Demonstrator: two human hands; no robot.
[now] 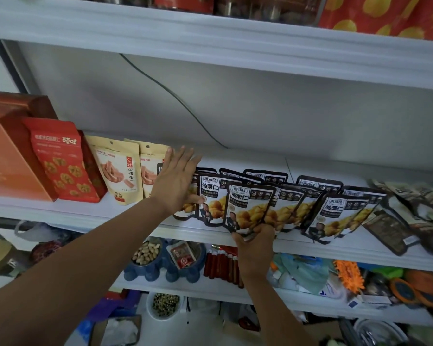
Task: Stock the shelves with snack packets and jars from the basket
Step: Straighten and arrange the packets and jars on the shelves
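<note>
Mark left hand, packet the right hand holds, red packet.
left hand (176, 184): head view, back of the hand.
held packet (248, 204): head view, its printed front.
red packet (60, 162): head view, its front face.

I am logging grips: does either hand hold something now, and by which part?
The right hand pinches a chestnut packet by its bottom edge. The left hand holds nothing; its straight fingers rest against other packets.
</note>
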